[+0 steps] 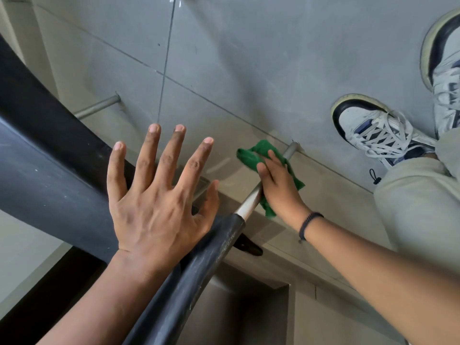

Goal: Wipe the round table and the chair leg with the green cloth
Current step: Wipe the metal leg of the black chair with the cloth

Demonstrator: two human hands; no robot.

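A silver metal chair leg (249, 201) runs from a black chair frame (199, 265) down to the grey floor. My right hand (278, 188) is wrapped around the leg's middle with the green cloth (254, 155) pressed against it; the cloth sticks out above and below my fingers. My left hand (159, 190) hovers over the black frame, fingers spread wide, holding nothing. The round table is not in view.
A second silver chair leg (99, 105) touches the floor at the left. My two white-and-navy sneakers (383, 135) and a beige trouser leg (418, 215) are at the right. Grey floor tiles (249, 58) fill the top of the view.
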